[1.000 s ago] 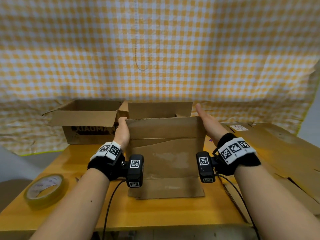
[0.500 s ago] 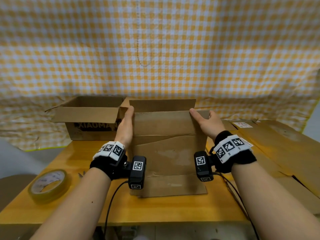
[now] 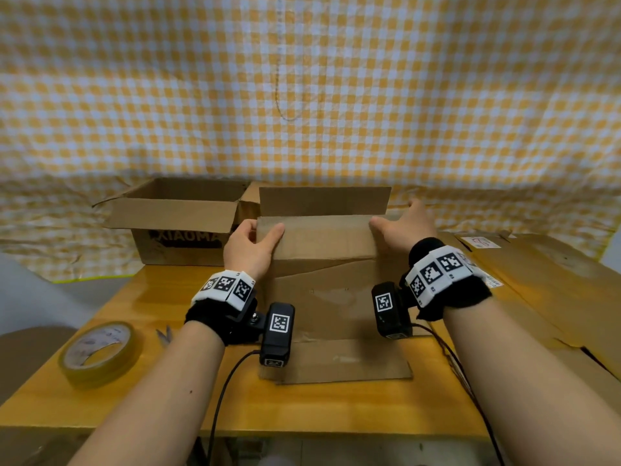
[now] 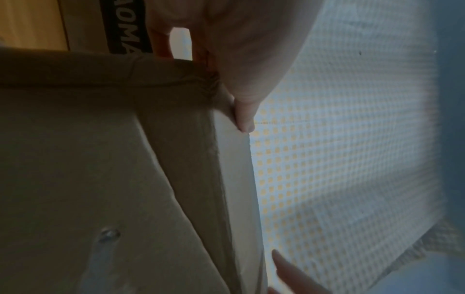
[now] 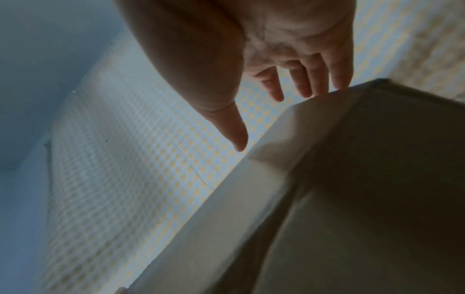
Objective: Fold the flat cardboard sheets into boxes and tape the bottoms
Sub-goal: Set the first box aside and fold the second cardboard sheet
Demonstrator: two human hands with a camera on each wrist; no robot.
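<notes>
A brown cardboard box (image 3: 329, 290) stands mid-table, its lower near flap lying flat toward me. Its near top flap (image 3: 322, 237) is bent over the opening, and the far flap (image 3: 324, 200) stands upright. My left hand (image 3: 250, 247) grips the top left corner, thumb on the flap, fingers round the side. The left wrist view shows that thumb (image 4: 244, 111) pressing the flap's edge (image 4: 234, 159). My right hand (image 3: 403, 227) lies at the top right corner with straight, spread fingers (image 5: 299, 79) touching the box's rim (image 5: 327, 95).
An open printed box (image 3: 178, 223) sits at the back left, close to the box I hold. A roll of tape (image 3: 99, 353) lies at the table's front left. Flat cardboard sheets (image 3: 544, 284) cover the right side. A checked cloth hangs behind.
Both hands slid from the box's sides up to its top corners. The near top flap went from upright to bent over the opening, and my left thumb now lies on it.
</notes>
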